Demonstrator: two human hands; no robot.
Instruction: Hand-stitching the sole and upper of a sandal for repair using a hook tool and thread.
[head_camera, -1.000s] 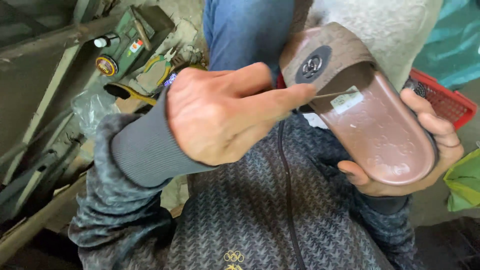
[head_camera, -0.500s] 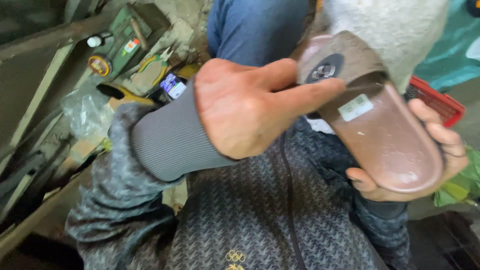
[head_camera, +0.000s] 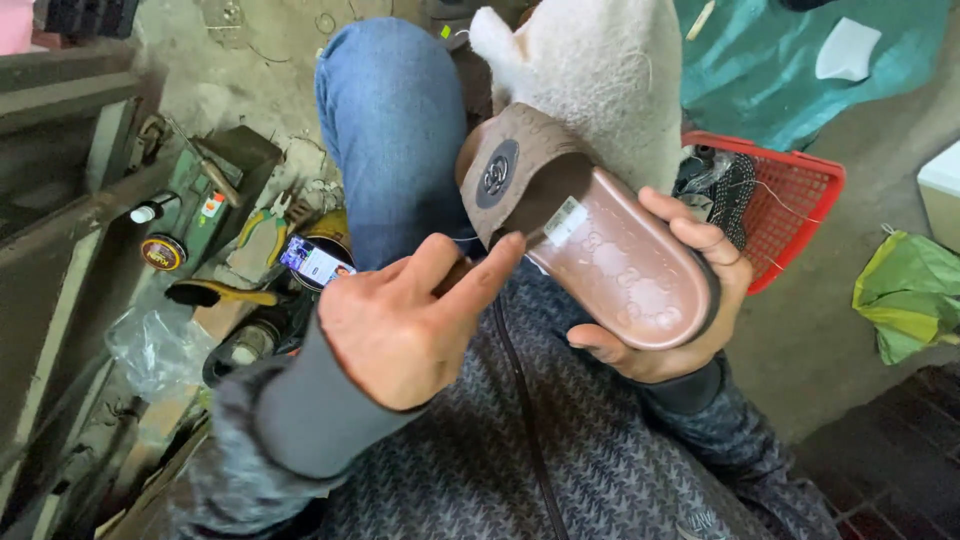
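Red plastic mesh basket (head_camera: 800, 215) at 3 o'clock of the slide, on the concrete floor; holds a tangle of dark cord and black-and-white woven material (head_camera: 722, 190). Rest of its contents hidden behind the fleece. Round shoe-polish tin (head_camera: 163, 251) at 9 o'clock, lid on, contents not visible.

Brown rubber slide sandal with a wide strap and round emblem (head_camera: 590, 235) sits mid-frame, footbed up, toe toward 11 o'clock, a small white sticker on the footbed. Right hand (head_camera: 668, 305) cradles it from beneath: fingers curled up along the 3 o'clock edge, thumb at the heel end, a firm wrapped hold. Left hand (head_camera: 410, 320) at 8 o'clock of the slide, fingers loosely bent, index finger stretched out to the strap's lower edge; whether it pinches anything cannot be told.

Cream fleece piece (head_camera: 595, 85) rises at 12 o'clock, behind the strap, blocking part of the basket. Blue-jeaned knee (head_camera: 390, 130) at 11 o'clock. Lit phone screen (head_camera: 315, 262) just left of the knee, yellow-handled pliers (head_camera: 262, 218) and a yellow-handled brush (head_camera: 215, 294) near it. Teal tarp (head_camera: 790, 75) at 1 o'clock; green-yellow plastic bag (head_camera: 910, 295) at 3 o'clock, well apart.
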